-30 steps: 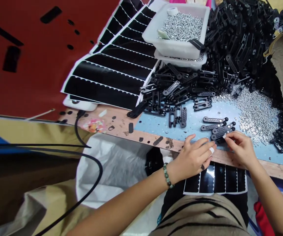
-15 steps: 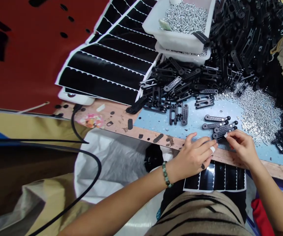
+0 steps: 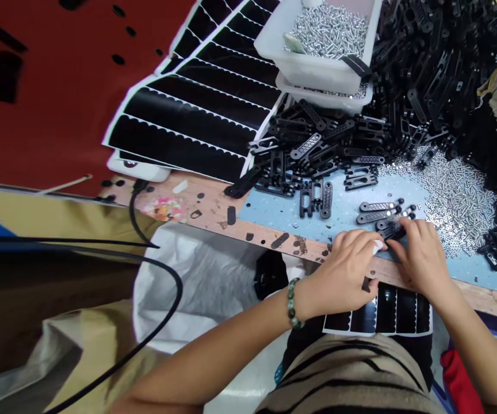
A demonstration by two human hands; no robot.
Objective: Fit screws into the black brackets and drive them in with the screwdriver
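At the bottom of the frame lies a striped shirt (image 3: 347, 374), tan with black bands, and beyond it a glossy black sheet (image 3: 386, 310) with white scalloped lines. Right of centre, the left hand (image 3: 339, 276) has its fingers bent, the tips at the near end of a dark link (image 3: 390, 232); a green bead bracelet (image 3: 291, 305) rings the wrist. The right hand (image 3: 427, 259) sets thumb and index finger at the link's other end, slightly apart; whether either hand grips it cannot be told. Just beyond the fingertips, slim patterned links (image 3: 375, 212) with rounded ends lie on the speckled blue surface (image 3: 339, 224). To the right spreads a heap of shiny metal screws (image 3: 466, 198). Farther off, a translucent plastic box (image 3: 313, 72) holds more screws, beside tangled black parts (image 3: 429, 75) at upper right. A smooth red board (image 3: 58, 103) fills the upper left.
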